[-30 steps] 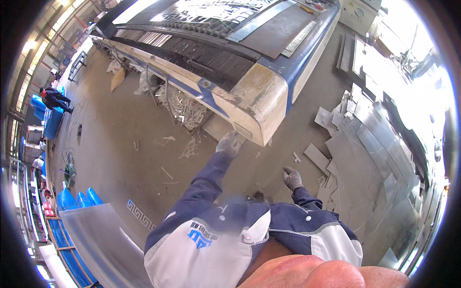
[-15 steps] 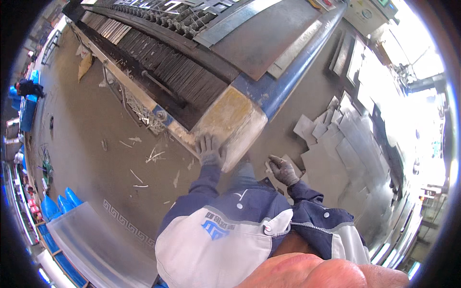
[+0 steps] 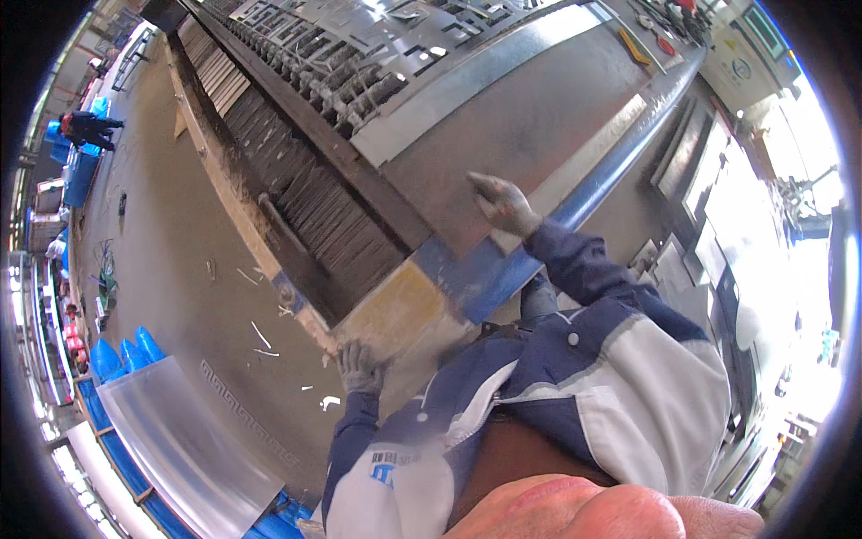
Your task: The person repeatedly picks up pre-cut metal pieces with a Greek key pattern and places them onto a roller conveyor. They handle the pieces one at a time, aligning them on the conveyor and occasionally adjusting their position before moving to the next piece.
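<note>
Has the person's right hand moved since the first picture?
Yes. Judged against the machine's worn yellow corner, the right hand has gone forward, from over the floor to over the dark plate.

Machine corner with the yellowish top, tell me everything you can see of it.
The machine corner is a blocky, off-white end piece, scuffed, with a worn yellowish patch on its top. It looks like painted metal. It adjoins a blue frame section on the right and sits at the near end of a dark ribbed strip. The left grip, in a grey glove, appears to rest on its near left edge.
</note>
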### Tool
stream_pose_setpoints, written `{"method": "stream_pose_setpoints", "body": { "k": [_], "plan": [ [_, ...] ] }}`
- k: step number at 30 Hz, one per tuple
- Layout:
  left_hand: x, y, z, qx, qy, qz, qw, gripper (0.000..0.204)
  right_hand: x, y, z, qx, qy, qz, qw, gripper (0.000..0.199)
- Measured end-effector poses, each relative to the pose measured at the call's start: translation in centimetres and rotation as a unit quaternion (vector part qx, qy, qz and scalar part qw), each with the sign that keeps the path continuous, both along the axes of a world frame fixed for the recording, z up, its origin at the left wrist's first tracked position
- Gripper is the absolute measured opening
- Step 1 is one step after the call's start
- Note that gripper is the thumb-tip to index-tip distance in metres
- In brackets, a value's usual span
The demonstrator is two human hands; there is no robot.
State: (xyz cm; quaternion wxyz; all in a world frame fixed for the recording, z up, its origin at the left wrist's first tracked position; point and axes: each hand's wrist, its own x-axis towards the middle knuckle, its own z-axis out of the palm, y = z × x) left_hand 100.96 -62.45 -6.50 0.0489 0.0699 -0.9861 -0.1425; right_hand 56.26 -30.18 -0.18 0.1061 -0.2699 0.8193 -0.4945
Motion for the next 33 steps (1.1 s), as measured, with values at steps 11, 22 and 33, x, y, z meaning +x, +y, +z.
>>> {"method": "stream_pose_setpoints", "body": {
  "k": [11,22,33],
  "plan": [
    [-17.7,19.5,2.4,0.127,-0.004,0.473,0.872,0.072,-42.3,-7.1,2.3,0.255,0.171,-0.035,0.951,0.071],
    [-47.1,22.1,10.8,0.119,0.17,0.242,0.948,0.057,-45.1,2.0,13.4,0.054,0.152,0.227,0.96,0.048],
    [-46.9,21.8,10.7,0.082,-0.204,0.157,0.963,0.047,-43.6,1.1,9.6,0.256,0.202,0.269,0.906,0.05]
  ]
}}
